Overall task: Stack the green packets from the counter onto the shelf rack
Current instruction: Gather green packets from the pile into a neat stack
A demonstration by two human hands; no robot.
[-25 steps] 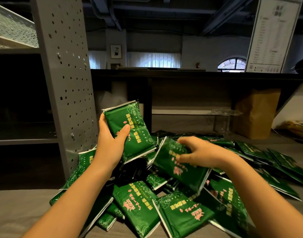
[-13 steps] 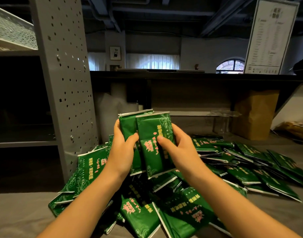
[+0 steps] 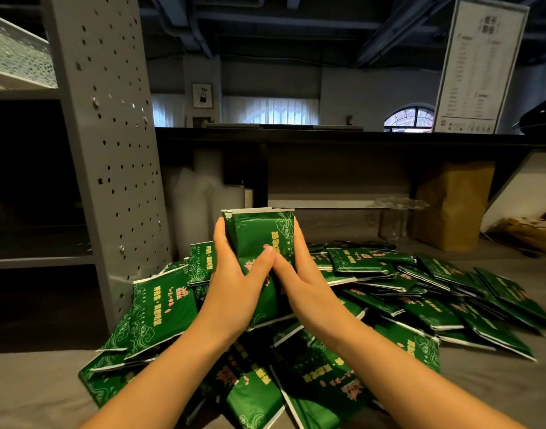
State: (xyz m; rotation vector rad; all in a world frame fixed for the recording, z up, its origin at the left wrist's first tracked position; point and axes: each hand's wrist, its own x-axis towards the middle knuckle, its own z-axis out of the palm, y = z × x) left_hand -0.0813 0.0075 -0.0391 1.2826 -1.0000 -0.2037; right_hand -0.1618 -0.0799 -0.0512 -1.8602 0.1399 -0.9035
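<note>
- Held bundle (image 3: 259, 239): a small sheaf of green packets, at least two judging by the top edges, is standing upright between both hands. It is hanging just above the loose heap, toward the counter's left side.
- Left hand (image 3: 234, 283): it is grasping the sheaf's left edge, with the fingers wrapping behind and the thumb pressing on the front face.
- Right hand (image 3: 305, 283): it is grasping the right edge in mirror fashion, and the two thumbs are touching at the front. The pose suggests the sheaf is being squared up before transfer.
- Pile of packets (image 3: 420, 305): many packets are lying overlapped and askew on the counter (image 3: 33, 394), spreading from the rack's foot toward the right edge.
- Shelf rack (image 3: 110, 150): its perforated upright is standing at the counter's left side, just beside the heap. The shelf board (image 3: 39, 258) is lying in shadow, and no green packet is showing there.
- Progress, as a judgement: the stacking is appearing to be at an early stage, with nearly the whole heap waiting to be moved.
</note>
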